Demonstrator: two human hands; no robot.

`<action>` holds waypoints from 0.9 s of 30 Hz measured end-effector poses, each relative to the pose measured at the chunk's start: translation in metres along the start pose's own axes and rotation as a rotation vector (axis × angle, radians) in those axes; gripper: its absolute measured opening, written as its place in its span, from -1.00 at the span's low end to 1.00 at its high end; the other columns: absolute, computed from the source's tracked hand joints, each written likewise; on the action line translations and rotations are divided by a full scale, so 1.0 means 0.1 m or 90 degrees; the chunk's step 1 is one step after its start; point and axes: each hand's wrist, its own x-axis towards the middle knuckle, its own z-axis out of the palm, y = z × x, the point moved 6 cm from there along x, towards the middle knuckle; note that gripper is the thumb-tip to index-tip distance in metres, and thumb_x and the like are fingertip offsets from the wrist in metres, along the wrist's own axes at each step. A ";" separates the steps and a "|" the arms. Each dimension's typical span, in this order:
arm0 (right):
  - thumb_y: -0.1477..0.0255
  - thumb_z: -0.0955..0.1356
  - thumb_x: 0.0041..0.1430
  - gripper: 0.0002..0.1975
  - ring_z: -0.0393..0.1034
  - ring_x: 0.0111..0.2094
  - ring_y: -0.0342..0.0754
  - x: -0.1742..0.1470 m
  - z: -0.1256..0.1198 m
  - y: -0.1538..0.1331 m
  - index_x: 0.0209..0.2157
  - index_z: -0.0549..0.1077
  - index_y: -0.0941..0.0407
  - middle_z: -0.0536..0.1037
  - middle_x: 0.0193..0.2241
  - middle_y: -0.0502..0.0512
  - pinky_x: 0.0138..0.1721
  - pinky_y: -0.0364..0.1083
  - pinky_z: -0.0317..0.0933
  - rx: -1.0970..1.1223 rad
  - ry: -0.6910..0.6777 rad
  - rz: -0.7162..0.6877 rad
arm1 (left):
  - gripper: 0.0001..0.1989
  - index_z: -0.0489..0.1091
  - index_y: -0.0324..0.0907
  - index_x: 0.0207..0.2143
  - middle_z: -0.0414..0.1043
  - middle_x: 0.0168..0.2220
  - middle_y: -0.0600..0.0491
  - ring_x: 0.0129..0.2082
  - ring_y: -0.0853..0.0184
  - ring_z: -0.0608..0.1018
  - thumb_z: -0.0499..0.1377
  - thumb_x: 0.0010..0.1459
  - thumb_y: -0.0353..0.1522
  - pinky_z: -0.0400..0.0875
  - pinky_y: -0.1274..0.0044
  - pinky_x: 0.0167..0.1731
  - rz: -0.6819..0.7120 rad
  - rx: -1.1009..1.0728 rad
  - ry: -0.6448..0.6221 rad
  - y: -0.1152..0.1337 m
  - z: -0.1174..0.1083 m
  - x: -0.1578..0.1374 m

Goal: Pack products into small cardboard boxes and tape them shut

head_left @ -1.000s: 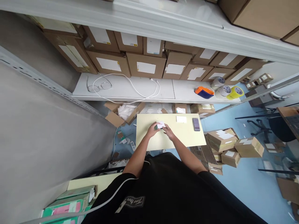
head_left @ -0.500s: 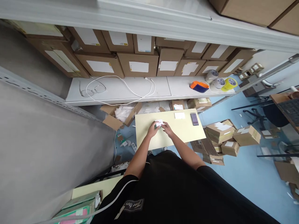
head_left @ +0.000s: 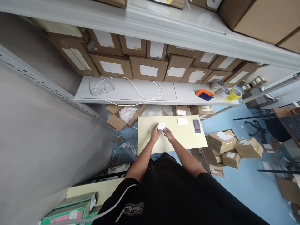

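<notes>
A small white box [head_left: 161, 126] with a reddish mark on top and a green lower edge is over the cream table board. My left hand [head_left: 155, 133] is closed around its left side, the thumb at the near edge. At the box's right near corner, the fingers of my right hand [head_left: 168, 134] are curled against it. Farther right on the board lie a flat white card or box [head_left: 182, 121] and a dark purple phone-like object [head_left: 197, 126], which is pixelated.
Behind the board [head_left: 192, 137] runs a grey shelf [head_left: 142, 101] bearing cartons, glasses [head_left: 102, 90], a white cable [head_left: 133, 82], an orange-and-blue item [head_left: 204, 94] and tape rolls [head_left: 234, 94]. Cartons [head_left: 248, 147] are piled on the floor at right. A grey wall stands at left.
The white box now lies flatter and squarer between my hands, its top mark plainer to see. The head view has shifted slightly, so the whole scene sits lower and a little right.
</notes>
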 end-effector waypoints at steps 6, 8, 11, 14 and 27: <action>-0.02 0.39 0.21 -0.49 0.38 0.25 0.16 0.11 0.27 -0.16 0.11 0.50 -0.08 0.54 0.15 0.11 0.22 0.17 0.25 -0.047 -0.054 -0.015 | -0.44 0.39 0.06 0.32 0.29 0.39 -0.02 0.28 0.02 0.46 0.26 0.27 -0.33 0.37 0.27 0.25 0.031 0.093 -0.024 -0.05 -0.36 0.04; -0.02 0.39 0.22 -0.49 0.38 0.25 0.18 0.14 0.39 -0.21 0.11 0.50 -0.07 0.54 0.16 0.13 0.21 0.19 0.26 -0.061 -0.076 -0.013 | -0.48 0.40 0.08 0.32 0.34 0.36 0.01 0.25 0.05 0.50 0.22 0.31 -0.31 0.38 0.29 0.24 0.033 0.113 -0.014 -0.08 -0.53 0.06; -0.05 0.38 0.22 -0.46 0.38 0.25 0.19 0.20 0.57 -0.26 0.12 0.49 -0.06 0.53 0.18 0.15 0.17 0.18 0.30 -0.075 -0.108 -0.011 | -0.51 0.41 0.10 0.31 0.40 0.32 0.08 0.21 0.08 0.53 0.20 0.34 -0.28 0.39 0.34 0.23 0.036 0.112 0.008 -0.12 -0.75 0.08; -0.08 0.38 0.21 -0.43 0.38 0.23 0.20 0.25 0.72 -0.31 0.12 0.50 -0.07 0.54 0.17 0.13 0.15 0.17 0.32 -0.093 -0.116 -0.017 | -0.51 0.42 0.10 0.30 0.44 0.29 0.11 0.17 0.11 0.56 0.20 0.34 -0.28 0.41 0.38 0.21 0.026 0.097 0.024 -0.14 -0.91 0.08; 0.00 0.35 0.26 -0.47 0.43 0.18 0.15 0.26 0.75 -0.31 0.16 0.46 -0.05 0.50 0.20 0.16 0.15 0.14 0.32 -0.116 -0.110 0.016 | -0.53 0.46 0.06 0.26 0.40 0.32 0.07 0.27 0.11 0.50 0.18 0.32 -0.34 0.35 0.33 0.29 0.063 0.036 0.027 -0.15 -0.89 0.07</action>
